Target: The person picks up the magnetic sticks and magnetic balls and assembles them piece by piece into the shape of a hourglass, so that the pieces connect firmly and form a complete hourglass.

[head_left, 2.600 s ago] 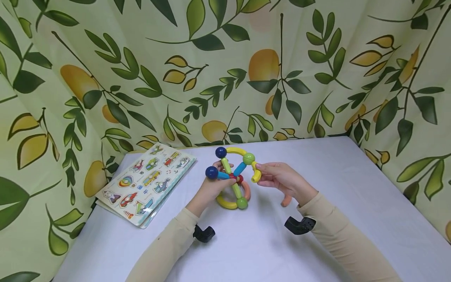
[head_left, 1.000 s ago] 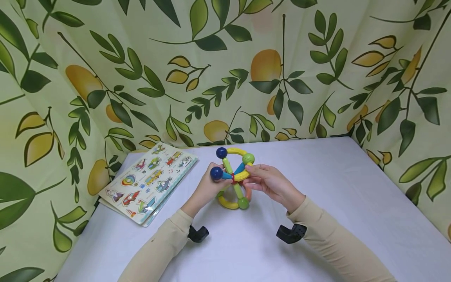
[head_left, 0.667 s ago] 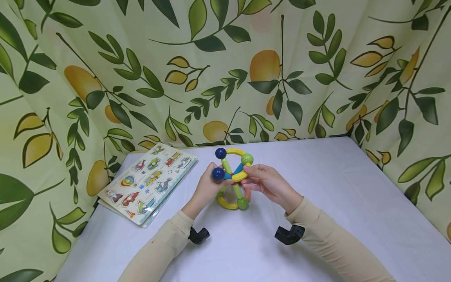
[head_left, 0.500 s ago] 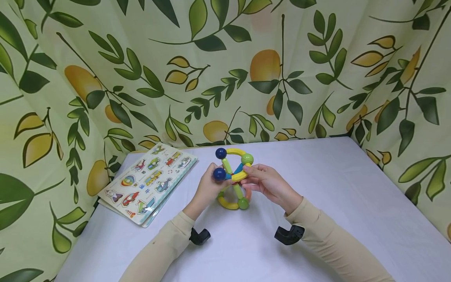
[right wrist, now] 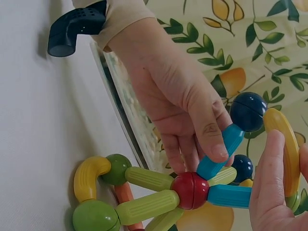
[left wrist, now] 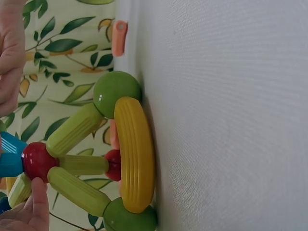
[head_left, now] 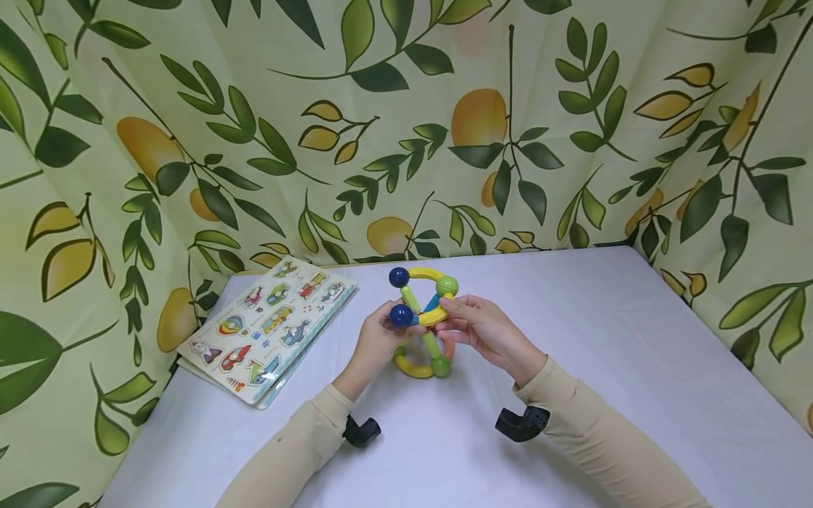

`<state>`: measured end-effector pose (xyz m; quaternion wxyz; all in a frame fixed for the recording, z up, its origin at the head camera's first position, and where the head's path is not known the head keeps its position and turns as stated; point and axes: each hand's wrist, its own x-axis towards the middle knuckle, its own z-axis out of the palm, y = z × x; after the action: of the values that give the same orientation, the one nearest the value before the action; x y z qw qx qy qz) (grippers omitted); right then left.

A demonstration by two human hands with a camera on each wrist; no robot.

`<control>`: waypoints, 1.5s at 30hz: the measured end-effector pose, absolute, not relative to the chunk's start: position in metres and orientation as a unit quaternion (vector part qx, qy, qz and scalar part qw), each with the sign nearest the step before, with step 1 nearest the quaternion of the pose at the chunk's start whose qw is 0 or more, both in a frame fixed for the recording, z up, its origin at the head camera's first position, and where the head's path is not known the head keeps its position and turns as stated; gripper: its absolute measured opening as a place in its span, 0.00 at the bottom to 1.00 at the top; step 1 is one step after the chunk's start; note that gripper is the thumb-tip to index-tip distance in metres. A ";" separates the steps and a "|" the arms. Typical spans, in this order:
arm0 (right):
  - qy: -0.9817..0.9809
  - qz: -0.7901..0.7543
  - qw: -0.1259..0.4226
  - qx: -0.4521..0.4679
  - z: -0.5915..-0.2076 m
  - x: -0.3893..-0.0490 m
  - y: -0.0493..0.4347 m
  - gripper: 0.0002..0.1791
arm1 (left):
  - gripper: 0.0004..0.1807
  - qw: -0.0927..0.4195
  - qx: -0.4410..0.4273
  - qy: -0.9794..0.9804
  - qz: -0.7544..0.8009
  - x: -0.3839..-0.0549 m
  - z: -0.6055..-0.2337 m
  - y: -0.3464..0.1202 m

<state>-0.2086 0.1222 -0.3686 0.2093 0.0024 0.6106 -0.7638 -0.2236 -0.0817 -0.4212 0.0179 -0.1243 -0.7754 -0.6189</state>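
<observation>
A ball-and-stick magnetic building toy stands on the table, a red ball (right wrist: 190, 190) at its centre and green balls (left wrist: 117, 94) with a yellow curved stick (left wrist: 137, 154) at its foot. My left hand (head_left: 377, 342) pinches an upper blue stick (right wrist: 221, 151), thumb along it, fingers partly hidden behind. A dark blue ball (head_left: 401, 316) tops that stick. Between thumb and fingers my right hand (head_left: 489, 331) holds another yellow curved stick (head_left: 434, 316). One end of this stick meets the dark blue ball; the other is at the upper green ball (head_left: 447, 286).
Picture puzzle boards (head_left: 269, 328) lie stacked at the left of the white-covered table (head_left: 603, 339). A loose salmon curved stick (left wrist: 119, 38) lies beyond the toy, toward the right hand. A leaf-patterned curtain (head_left: 406, 141) surrounds the table's back and sides.
My right hand has swung the yellow curved stick leftward across the toy's front. My left hand has shifted the near dark blue ball rightward to the stick's end.
</observation>
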 end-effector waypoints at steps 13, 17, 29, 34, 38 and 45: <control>0.614 -0.764 0.197 0.000 -0.368 -0.207 0.120 0.14 | 0.22 0.014 -0.126 -0.777 -0.616 -0.224 -0.423 -0.083; 0.616 -0.764 0.190 -0.004 -0.368 -0.206 0.119 0.13 | 0.19 0.016 -0.128 -0.778 -0.615 -0.223 -0.424 -0.083; 0.628 -0.757 0.181 -0.002 -0.369 -0.206 0.119 0.15 | 0.22 0.005 -0.133 -0.779 -0.612 -0.223 -0.423 -0.083; 0.648 -0.742 0.174 -0.006 -0.371 -0.206 0.120 0.16 | 0.20 -0.004 -0.139 -0.777 -0.614 -0.223 -0.422 -0.085; 0.659 -0.731 0.175 -0.010 -0.372 -0.207 0.122 0.19 | 0.25 -0.024 -0.139 -0.768 -0.625 -0.224 -0.422 -0.086; 0.735 -0.658 0.165 0.004 -0.383 -0.213 0.137 0.37 | 0.41 -0.081 -0.117 -0.730 -0.668 -0.231 -0.420 -0.090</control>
<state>-0.2127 0.1369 -0.3825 0.1648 0.0036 0.7351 -0.6576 -0.2313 -0.0902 -0.4202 -0.0814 -0.1171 -0.7299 -0.6685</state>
